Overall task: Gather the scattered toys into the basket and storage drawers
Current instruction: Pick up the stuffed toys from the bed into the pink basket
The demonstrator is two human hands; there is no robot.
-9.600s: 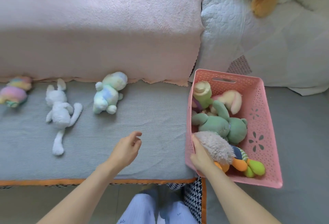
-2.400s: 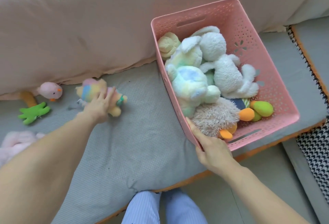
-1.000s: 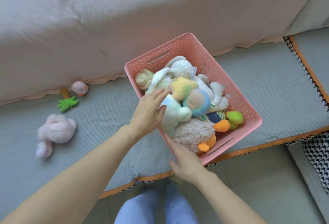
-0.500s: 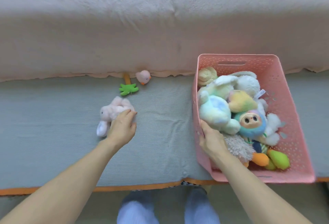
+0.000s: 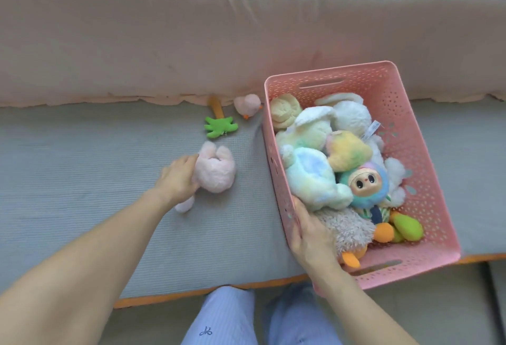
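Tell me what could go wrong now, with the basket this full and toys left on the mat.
1. The basket is heaped, so the pink plush under the left hand may roll off the pile.
2. The right hand holds only the near rim, and one corner overhangs the mat; it could tip.
3. The chick and carrot beside the blanket are easily missed.

A pink perforated basket (image 5: 410,136) sits on a grey mat, heaped with plush toys: pastel tie-dye animals, a white bunny (image 5: 351,117), a blue-hooded doll (image 5: 365,184) and a shaggy duck (image 5: 349,231). Left of the basket a pale pink plush (image 5: 216,170) lies on the mat. Beyond it, near the basket's far left corner, lie a carrot toy (image 5: 217,122) and a small pink chick (image 5: 247,105).
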